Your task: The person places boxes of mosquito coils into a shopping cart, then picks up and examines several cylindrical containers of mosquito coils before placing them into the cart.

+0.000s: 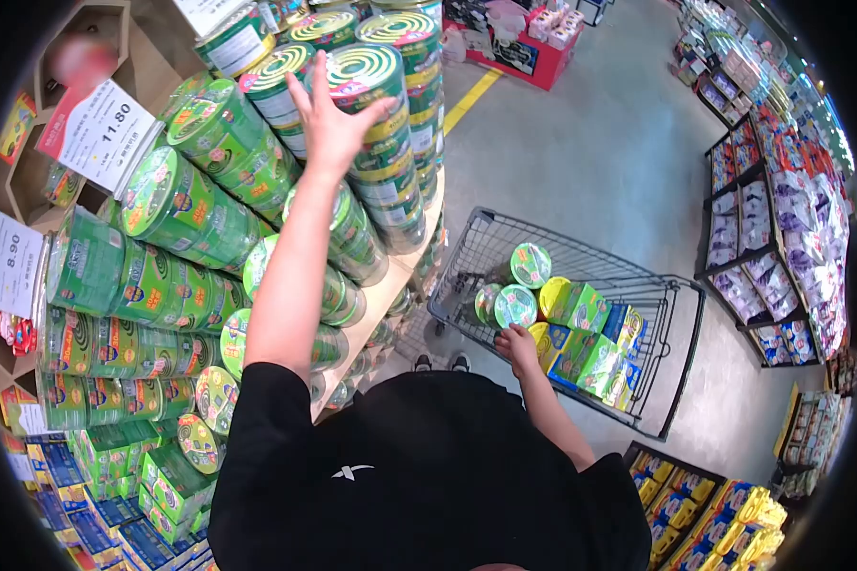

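Note:
My left hand (338, 128) is raised to the top of a tall stack of round tubs, its fingers spread against the front and rim of the uppermost coil-patterned tub (367, 71). A shorter coil-lidded tub (278, 67) stands just left of my fingers. Down at the near side of the shopping cart (490, 221), my right hand (516, 347) hovers low with loosely extended fingers and nothing in them. Closest to it is a green-lidded round tub (516, 306) in the cart. Green boxes (588, 309) and blue-and-yellow packs lie beside that tub.
Stacked green tubs (200, 200) fill the shelf on my left, with price signs (100, 133) above them. A wooden shelf edge (400, 285) runs between stacks and cart. Bagged goods stand on a rack (767, 228) at right; yellow packs (724, 514) are behind the cart.

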`<act>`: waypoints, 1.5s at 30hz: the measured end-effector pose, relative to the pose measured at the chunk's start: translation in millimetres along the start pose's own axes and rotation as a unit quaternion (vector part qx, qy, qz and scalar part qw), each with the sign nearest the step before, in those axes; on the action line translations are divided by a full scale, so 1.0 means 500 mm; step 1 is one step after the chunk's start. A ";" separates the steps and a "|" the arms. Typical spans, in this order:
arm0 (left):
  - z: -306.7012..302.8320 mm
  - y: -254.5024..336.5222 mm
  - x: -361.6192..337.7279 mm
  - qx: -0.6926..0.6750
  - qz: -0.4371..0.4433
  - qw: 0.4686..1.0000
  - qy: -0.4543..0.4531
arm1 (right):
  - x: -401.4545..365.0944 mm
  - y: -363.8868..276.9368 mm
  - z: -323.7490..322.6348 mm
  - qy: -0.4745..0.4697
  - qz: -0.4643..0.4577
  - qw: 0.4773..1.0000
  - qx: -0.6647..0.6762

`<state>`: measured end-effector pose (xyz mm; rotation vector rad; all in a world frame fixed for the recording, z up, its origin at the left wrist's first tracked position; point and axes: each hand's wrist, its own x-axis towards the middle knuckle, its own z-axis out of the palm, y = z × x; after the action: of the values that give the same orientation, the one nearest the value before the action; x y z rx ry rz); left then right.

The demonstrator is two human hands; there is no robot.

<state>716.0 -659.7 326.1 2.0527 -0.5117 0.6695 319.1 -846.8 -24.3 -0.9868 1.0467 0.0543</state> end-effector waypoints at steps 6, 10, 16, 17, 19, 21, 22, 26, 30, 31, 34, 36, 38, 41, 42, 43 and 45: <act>0.013 -0.031 0.013 0.045 0.013 0.999 0.003 | -0.023 0.019 -0.015 0.026 -0.037 0.998 -0.041; 0.017 -0.034 0.009 0.021 0.038 0.999 0.027 | -0.031 0.023 -0.014 0.045 -0.043 0.996 -0.061; 0.003 -0.025 -0.003 -0.002 0.056 0.997 0.048 | -0.025 0.029 -0.011 0.038 -0.059 0.994 -0.082; -0.002 -0.019 -0.009 -0.006 0.064 0.996 0.055 | -0.025 0.028 -0.010 0.035 -0.064 0.994 -0.087; -0.023 0.006 -0.026 -0.014 0.081 0.994 0.066 | -0.035 0.014 0.000 0.031 -0.073 0.992 -0.099; -0.055 0.044 -0.058 -0.066 0.098 0.992 0.046 | -0.066 -0.027 0.027 0.014 -0.079 0.994 -0.077; -0.073 0.066 -0.081 -0.102 0.086 0.991 0.023 | -0.095 -0.059 0.047 0.006 -0.081 0.995 -0.066; -0.135 0.130 -0.195 -0.180 0.091 0.974 -0.099 | -0.249 -0.221 0.132 -0.099 -0.142 0.985 0.021; -0.151 0.175 -0.321 -0.200 0.105 0.946 -0.231 | -0.359 -0.316 0.162 -0.217 -0.146 0.959 0.111; -0.142 0.170 -0.357 -0.259 0.059 0.925 -0.272 | -0.371 -0.323 0.162 -0.249 -0.134 0.949 0.138; -0.123 0.153 -0.429 -0.241 0.068 0.908 -0.337 | -0.376 -0.316 0.152 -0.254 -0.077 0.959 0.099; -0.107 0.134 -0.472 -0.232 0.077 0.901 -0.357 | -0.370 -0.303 0.144 -0.257 -0.033 0.962 0.090; -0.094 0.124 -0.501 -0.217 0.094 0.896 -0.376 | -0.361 -0.290 0.134 -0.256 0.018 0.961 0.099; -0.066 0.100 -0.546 -0.222 0.110 0.886 -0.391 | -0.334 -0.253 0.121 -0.240 0.071 0.960 0.123; -0.063 0.094 -0.555 -0.203 0.113 0.882 -0.411 | -0.332 -0.250 0.122 -0.238 0.077 0.960 0.128; -0.055 0.093 -0.562 -0.196 0.120 0.881 -0.414 | -0.327 -0.246 0.121 -0.235 0.082 0.959 0.134; -0.039 0.095 -0.573 -0.182 0.132 0.878 -0.422 | -0.285 -0.206 0.108 -0.223 0.076 0.956 0.174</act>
<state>463.2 -638.4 183.9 1.8385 -1.3243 -0.2281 328.5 -813.0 156.5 -0.5355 0.6819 0.2036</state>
